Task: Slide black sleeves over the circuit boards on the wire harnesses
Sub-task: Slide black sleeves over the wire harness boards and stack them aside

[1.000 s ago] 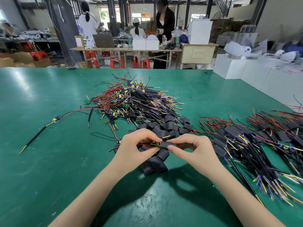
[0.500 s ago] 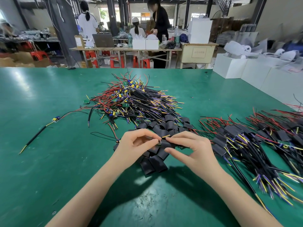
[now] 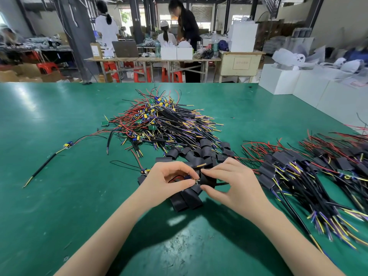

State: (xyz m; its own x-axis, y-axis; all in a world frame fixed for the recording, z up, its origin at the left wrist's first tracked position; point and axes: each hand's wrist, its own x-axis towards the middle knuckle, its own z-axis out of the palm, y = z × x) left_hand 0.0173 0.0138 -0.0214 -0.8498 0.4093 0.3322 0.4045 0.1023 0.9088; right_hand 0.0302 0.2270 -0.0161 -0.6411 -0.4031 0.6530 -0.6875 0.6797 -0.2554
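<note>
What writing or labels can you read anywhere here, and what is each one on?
None can be read for certain.
Cream cabinet behind the green table: a framed label with a row of characters, too blurred to read.
Brown box on the far bench: a white label with print, too small to read.
Circuit boards in the wire harness pile: any markings too small to tell.

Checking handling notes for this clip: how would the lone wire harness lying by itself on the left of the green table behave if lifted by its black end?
The lone harness would probably flop: its red wires curve loosely across the table. It looks light, thin wire with one small board. The board end would likely dangle and swing.
</note>
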